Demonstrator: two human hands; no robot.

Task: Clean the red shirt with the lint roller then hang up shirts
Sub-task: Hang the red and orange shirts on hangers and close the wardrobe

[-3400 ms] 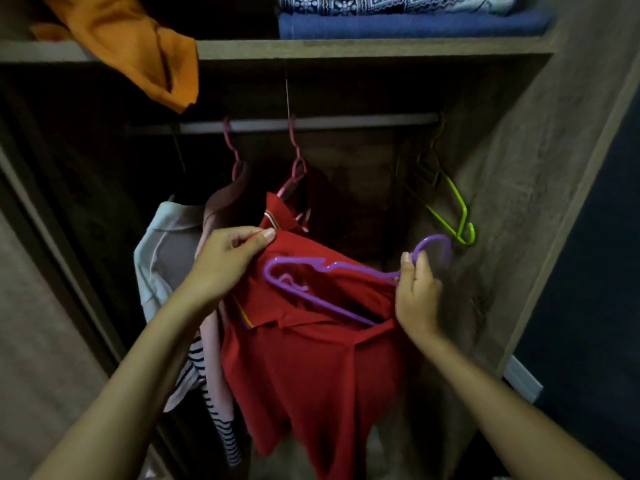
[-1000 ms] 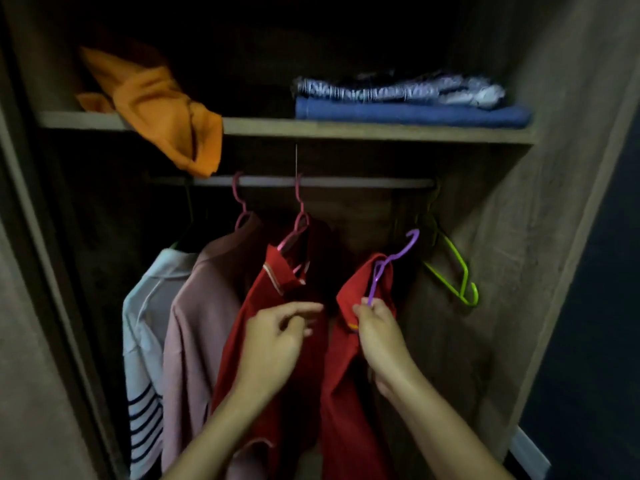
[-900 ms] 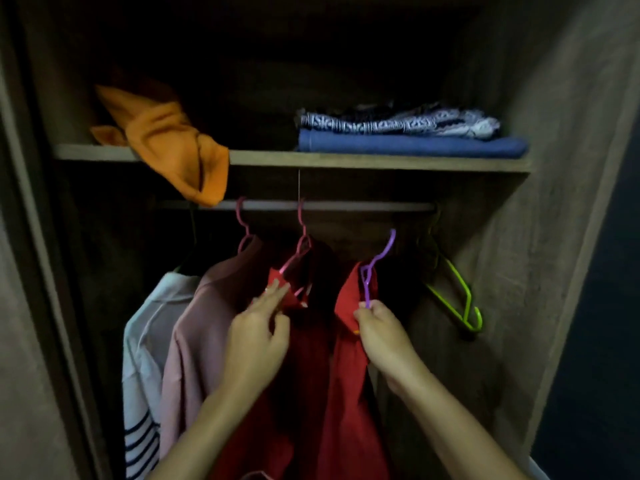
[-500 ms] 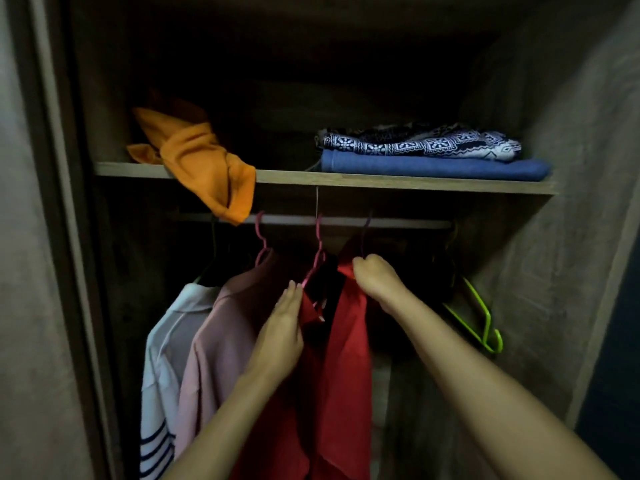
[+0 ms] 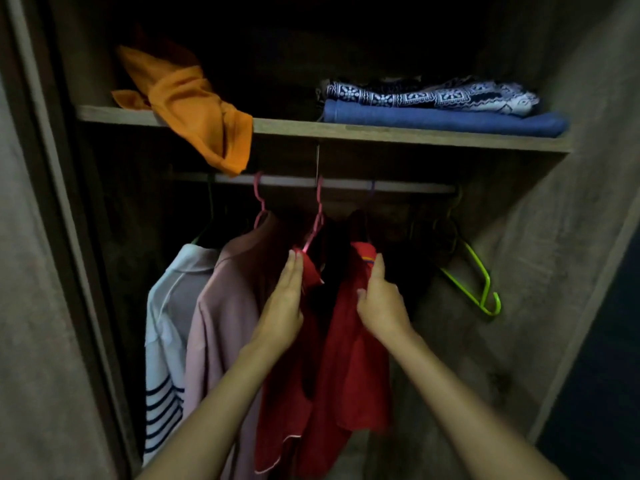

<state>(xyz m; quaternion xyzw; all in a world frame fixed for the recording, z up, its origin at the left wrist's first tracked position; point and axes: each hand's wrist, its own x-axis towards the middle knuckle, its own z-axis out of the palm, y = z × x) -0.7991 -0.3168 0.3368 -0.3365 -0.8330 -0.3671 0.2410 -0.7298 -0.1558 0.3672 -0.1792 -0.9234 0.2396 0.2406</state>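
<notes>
The red short-sleeved cotton shirt (image 5: 349,341) hangs inside the wardrobe from the pale metal clothes rail (image 5: 346,184), its collar just under the rail and a thin purple hook (image 5: 371,188) looped over the bar above it. The right hand (image 5: 381,303) has its grip on the shirt's right shoulder, thumb raised along the collar edge and fingers curled into the cloth. The left hand (image 5: 284,306) lies flat, fingers straight and together, pressing against a second red garment with pale piping (image 5: 277,410) on a pink plastic hanger (image 5: 317,223) just beside it, holding it aside.

The step in hand looks like settling the shirt after hanging. To do it well, I would check that the hook sits fully over the rail before letting go, then draw the shoulder seam square on the hanger so the collar sits level, and smooth the front downward so nothing bunches. Keeping the flat hand as a divider should stop the two red garments from tangling.

Further left hang a dusty-pink shirt (image 5: 225,323) and a white shirt with dark navy stripes (image 5: 166,341). An empty lime-green wire hanger (image 5: 481,282) dangles at the right. On the wooden shelf (image 5: 381,133) above lie a crumpled orange cloth (image 5: 194,105) and a folded blue fabric (image 5: 443,119) under a navy-and-white patterned one (image 5: 429,95).

No brand, label or writing can be read; the light is too dim.
</notes>
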